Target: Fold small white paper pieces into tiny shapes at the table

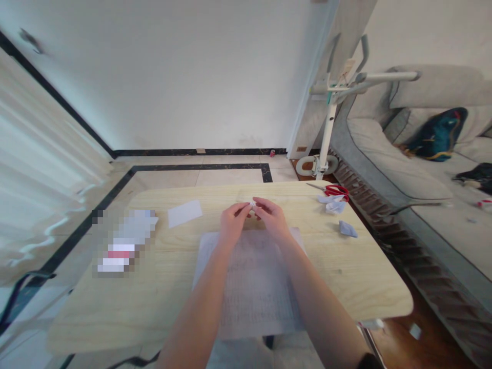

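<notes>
Between the fingertips of both hands is a small piece of white paper point(252, 203), mostly covered by the fingers. My left hand point(234, 218) pinches it from the left, and my right hand point(271, 215) pinches it from the right. Both hands are above the far half of the wooden table, just past a large printed sheet point(253, 287) that lies under my forearms. A plain white slip of paper point(185, 213) lies flat to the left of my left hand. How the held paper is folded is too small to make out.
Red-handled scissors point(336, 191) lie at the table's far right, beside crumpled or folded papers point(334, 205) and a small folded paper piece point(348, 229). A blurred-out item point(128, 238) lies on the left. A grey sofa point(423, 189) stands right of the table point(346, 282).
</notes>
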Tool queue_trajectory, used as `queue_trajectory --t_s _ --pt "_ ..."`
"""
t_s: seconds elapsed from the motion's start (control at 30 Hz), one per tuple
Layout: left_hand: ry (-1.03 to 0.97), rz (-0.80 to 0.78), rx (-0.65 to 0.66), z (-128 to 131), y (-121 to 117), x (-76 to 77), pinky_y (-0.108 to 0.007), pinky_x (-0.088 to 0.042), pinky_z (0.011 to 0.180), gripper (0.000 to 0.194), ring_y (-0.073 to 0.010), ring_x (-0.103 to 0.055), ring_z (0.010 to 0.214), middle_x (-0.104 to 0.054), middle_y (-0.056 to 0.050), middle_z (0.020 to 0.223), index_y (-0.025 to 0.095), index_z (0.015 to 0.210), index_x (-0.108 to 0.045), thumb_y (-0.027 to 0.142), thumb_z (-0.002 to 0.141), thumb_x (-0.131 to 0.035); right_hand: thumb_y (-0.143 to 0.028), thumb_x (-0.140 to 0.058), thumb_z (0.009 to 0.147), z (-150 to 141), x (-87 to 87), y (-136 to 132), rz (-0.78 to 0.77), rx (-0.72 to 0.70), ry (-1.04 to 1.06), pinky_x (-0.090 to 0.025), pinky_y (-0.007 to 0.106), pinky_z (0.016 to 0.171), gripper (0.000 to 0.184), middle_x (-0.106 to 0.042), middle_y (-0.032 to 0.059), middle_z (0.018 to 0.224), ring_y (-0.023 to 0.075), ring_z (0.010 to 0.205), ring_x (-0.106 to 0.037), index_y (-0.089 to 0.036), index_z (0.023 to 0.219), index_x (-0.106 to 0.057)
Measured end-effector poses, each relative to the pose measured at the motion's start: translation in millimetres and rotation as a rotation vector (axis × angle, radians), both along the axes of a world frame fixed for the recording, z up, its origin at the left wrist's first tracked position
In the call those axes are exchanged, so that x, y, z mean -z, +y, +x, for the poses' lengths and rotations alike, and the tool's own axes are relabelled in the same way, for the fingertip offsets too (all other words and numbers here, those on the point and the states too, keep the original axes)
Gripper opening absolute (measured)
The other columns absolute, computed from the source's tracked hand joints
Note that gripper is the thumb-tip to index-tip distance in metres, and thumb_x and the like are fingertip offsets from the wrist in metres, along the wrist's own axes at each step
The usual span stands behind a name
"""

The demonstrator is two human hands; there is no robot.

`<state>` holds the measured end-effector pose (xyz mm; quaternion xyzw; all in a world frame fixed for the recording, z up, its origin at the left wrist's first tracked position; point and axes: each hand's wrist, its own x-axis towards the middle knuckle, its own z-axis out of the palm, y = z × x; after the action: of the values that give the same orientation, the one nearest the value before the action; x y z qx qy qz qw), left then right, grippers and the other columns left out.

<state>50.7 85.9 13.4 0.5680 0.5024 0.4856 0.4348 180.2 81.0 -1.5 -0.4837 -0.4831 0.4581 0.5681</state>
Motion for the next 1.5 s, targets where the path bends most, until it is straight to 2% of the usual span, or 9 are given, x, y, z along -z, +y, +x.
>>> queue_trajectory --t_s 0.27,0.57,0.77,0.97,1.1,1.3,1.5 --pt "0.036 0.053 0.027 1 -1 2.3 -0.024 -0.047 0.061 0.02 -0.013 -0.062 0.06 -0.067 -0.003 0.072 0.016 0.083 -0.064 0.034 0.08 -0.055 -0.029 -0.064 0.07 0 0.6 0 0.057 0.096 -0.144 -0.044 0.026 0.058 0.015 -0.061 0.0007 0.066 0.013 0.06 -0.055 -0.017 0.079 -0.064" --pt "0.264 0.19 -0.109 2 -4 5.6 -0.025 -0.049 0.066 0.014 -0.0155 -0.066 0.07 -0.069 -0.005 0.078 0.018 0.086 -0.061 0.029 0.083 -0.053 -0.024 -0.058 0.075 -9 -2.2 -7 0.19 0.176 -0.359 -0.046 0.027 0.059 0.014 -0.065 0.0037 0.073 0.0143 0.062 -0.056 -0.018 0.083 -0.067" --pt "0.229 0.153 -0.132 1 -4 6.6 -0.026 -0.05 0.067 0.016 -0.0157 -0.066 0.072 -0.069 -0.005 0.079 0.018 0.086 -0.061 0.03 0.084 -0.051 -0.014 -0.053 0.076 -12 -5.3 -9 0.318 0.152 -0.416 -0.049 0.026 0.062 0.021 -0.065 0.0046 0.082 0.0137 0.067 -0.058 -0.019 0.09 -0.069" --pt "0.166 0.15 -0.069 6 -5 6.1 -0.027 -0.051 0.07 0.014 -0.0164 -0.066 0.078 -0.07 -0.006 0.085 0.017 0.09 -0.06 0.025 0.083 -0.051 -0.013 -0.053 0.075 -11 -4.8 -11 0.331 0.264 -0.503 -0.049 0.027 0.064 0.021 -0.061 0.0045 0.08 0.0138 0.064 -0.057 -0.018 0.089 -0.068" --pt "0.106 0.12 -0.063 7 -7 3.7 -0.027 -0.05 0.07 0.013 -0.017 -0.066 0.077 -0.069 -0.006 0.083 0.018 0.086 -0.06 0.028 0.082 -0.053 -0.015 -0.053 0.075 -13 -6.9 -13 0.328 0.312 -0.535 -0.048 0.029 0.066 0.017 -0.06 0.004 0.077 0.0154 0.067 -0.056 -0.019 0.086 -0.065" --pt "0.031 0.027 -0.098 7 -8 -0.5 -0.027 -0.048 0.063 0.014 -0.0171 -0.063 0.068 -0.066 -0.004 0.07 0.018 0.079 -0.06 0.031 0.08 -0.055 -0.018 -0.052 0.08 -18 -9.1 -16 0.345 0.236 -0.531 -0.049 0.03 0.067 0.015 -0.06 0.0051 0.08 0.0163 0.071 -0.055 -0.021 0.086 -0.066" --pt "-0.071 -0.072 -0.123 5 -6 -5.6 -0.026 -0.048 0.061 0.014 -0.0161 -0.063 0.066 -0.066 -0.004 0.069 0.016 0.074 -0.061 0.027 0.079 -0.053 -0.014 -0.053 0.077 -21 -4.7 -16 0.418 0.197 -0.544 -0.049 0.033 0.075 0.026 -0.058 0.007 0.089 0.0186 0.083 -0.056 -0.022 0.095 -0.069"
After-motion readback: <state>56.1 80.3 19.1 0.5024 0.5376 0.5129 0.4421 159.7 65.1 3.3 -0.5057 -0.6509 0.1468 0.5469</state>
